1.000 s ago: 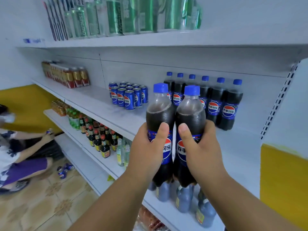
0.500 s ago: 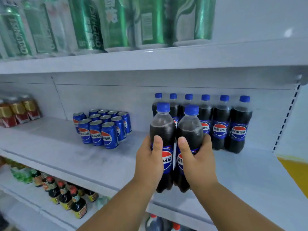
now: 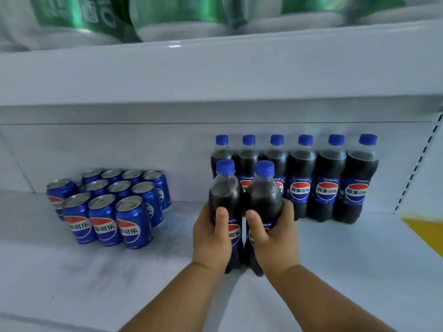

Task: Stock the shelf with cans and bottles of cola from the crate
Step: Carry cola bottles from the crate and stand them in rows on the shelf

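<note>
Gripping one cola bottle each, the left hand [image 3: 211, 238] and right hand [image 3: 275, 238] hold the pair upright and side by side over the white shelf [image 3: 96, 283], fingers curled round the labels with each thumb laid up the near face. The left bottle [image 3: 224, 195] and right bottle [image 3: 263, 195] touch along their sides; whether their bases rest on the shelf cannot be told. Beyond them, a row of six cola bottles [image 3: 328, 183] with blue caps stands against the back wall, the held pair just in front of its left end. Further left, apart from the bottles, a block of blue cola cans [image 3: 107, 207] stands. Overhead, green cans [image 3: 79, 15] blur on the upper shelf [image 3: 215, 68]
</note>
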